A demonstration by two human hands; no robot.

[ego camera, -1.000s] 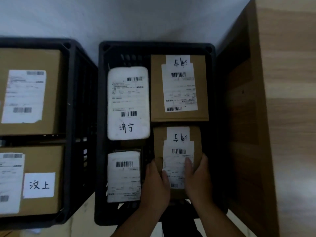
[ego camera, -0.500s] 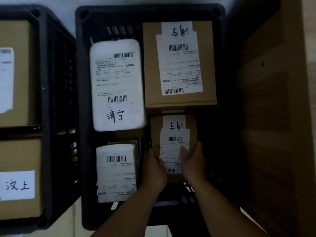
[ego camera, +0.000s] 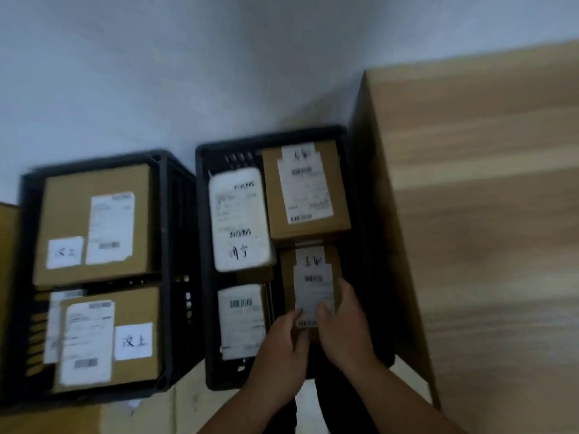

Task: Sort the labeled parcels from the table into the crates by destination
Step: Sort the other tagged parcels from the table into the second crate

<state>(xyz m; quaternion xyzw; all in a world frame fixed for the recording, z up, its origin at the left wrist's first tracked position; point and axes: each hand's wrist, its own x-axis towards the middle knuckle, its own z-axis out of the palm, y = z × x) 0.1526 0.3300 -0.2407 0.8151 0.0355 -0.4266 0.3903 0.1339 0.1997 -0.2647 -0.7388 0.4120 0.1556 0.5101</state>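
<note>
Two hands, left hand (ego camera: 283, 339) and right hand (ego camera: 344, 327), fingers gripping the small brown cardboard parcel (ego camera: 310, 277); I'd seat it flat in the black plastic crate (ego camera: 369, 245), then let go.

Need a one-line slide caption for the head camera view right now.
Both hands, left hand and right hand, hold a small labeled cardboard parcel inside the right black crate.

we see two black crates (ego camera: 175, 277) on a pale floor (ego camera: 194, 399). brown cardboard boxes (ego camera: 94, 227) carry white labels (ego camera: 109, 228) with black barcodes and handwriting. two parcels (ego camera: 239, 219) are white. the table (ego camera: 485, 214) shows light wood grain in bands.
</note>
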